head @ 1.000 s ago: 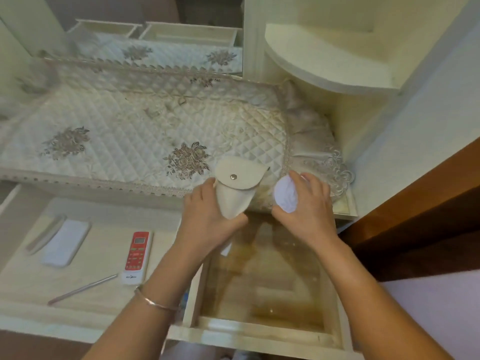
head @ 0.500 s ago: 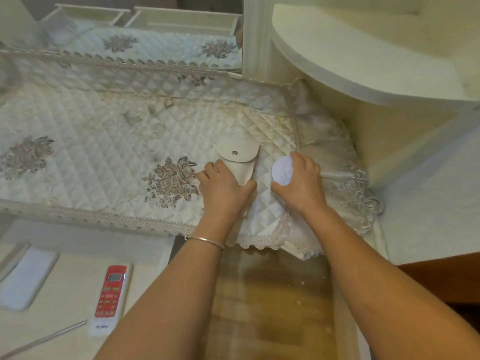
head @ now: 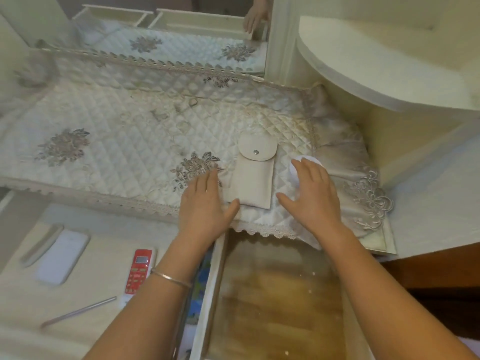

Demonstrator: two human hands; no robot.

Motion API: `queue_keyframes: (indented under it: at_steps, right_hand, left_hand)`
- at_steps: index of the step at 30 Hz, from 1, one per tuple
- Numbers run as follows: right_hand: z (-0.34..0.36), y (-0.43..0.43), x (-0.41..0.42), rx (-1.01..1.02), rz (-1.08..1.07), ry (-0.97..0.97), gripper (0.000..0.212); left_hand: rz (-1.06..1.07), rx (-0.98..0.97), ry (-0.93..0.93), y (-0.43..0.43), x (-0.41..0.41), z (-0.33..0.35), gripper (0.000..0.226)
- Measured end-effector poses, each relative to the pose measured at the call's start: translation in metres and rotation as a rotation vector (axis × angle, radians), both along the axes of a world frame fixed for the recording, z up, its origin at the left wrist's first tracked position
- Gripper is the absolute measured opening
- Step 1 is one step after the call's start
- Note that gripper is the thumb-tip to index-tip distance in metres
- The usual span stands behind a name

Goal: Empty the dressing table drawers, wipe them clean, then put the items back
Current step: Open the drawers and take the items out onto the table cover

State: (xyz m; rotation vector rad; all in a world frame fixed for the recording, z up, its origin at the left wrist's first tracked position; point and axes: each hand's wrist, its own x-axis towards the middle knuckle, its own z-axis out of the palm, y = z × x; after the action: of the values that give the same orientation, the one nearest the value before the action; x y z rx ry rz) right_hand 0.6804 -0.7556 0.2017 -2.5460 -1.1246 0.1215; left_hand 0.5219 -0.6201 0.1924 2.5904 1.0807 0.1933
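Observation:
A cream snap-flap pouch [head: 254, 172] lies flat on the quilted cover [head: 124, 141] of the dressing table. My left hand [head: 205, 206] is spread just left of it, thumb by its lower corner, holding nothing. A small white round item [head: 296, 165] sits on the cover to the pouch's right, mostly hidden under the straight fingers of my right hand [head: 314, 196]. Below my hands the right drawer [head: 215, 281] is pulled out with a bare wooden bottom. The wide left drawer [head: 23, 307] is open too.
In the left drawer lie a red remote [head: 139, 268], a white phone-like slab [head: 62, 255], a thin metal stick [head: 78, 311] and a pale bar [head: 41, 244]. A curved shelf [head: 376, 71] juts out at upper right. A mirror [head: 168, 32] stands behind the cover.
Both hands lifted the pouch and the white round item from above the drawer onto the quilted cover. My left hand has let go of the pouch; my right fingers have straightened over the white item.

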Motion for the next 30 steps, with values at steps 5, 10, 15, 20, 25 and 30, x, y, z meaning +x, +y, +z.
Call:
queue_keyframes:
  at_steps: [5, 10, 15, 20, 25, 30]
  right_hand:
    - [0.013, 0.001, -0.071, -0.061, 0.054, 0.024, 0.075]
    - [0.010, 0.015, -0.155, -0.107, 0.051, 0.026, 0.077]
    - [-0.008, 0.044, -0.238, -0.126, 0.028, 0.067, 0.080]
    - [-0.034, 0.073, -0.302, -0.094, 0.005, 0.161, 0.075]
    - [-0.073, 0.102, -0.337, -0.213, -0.036, 0.344, 0.078]
    - [-0.106, 0.125, -0.350, -0.297, -0.142, 0.443, 0.081]
  left_hand:
    - [-0.070, 0.112, 0.033, 0.021, -0.091, 0.013, 0.088]
    - [-0.115, 0.147, 0.133, 0.060, -0.177, 0.011, 0.085]
    - [-0.216, 0.107, 0.204, 0.095, -0.255, -0.017, 0.075]
    - [-0.275, -0.061, 0.307, 0.107, -0.306, -0.056, 0.073]
    - [-0.341, -0.230, 0.442, 0.110, -0.320, -0.095, 0.053]
    - [-0.345, -0.251, 0.571, 0.110, -0.312, -0.124, 0.033]
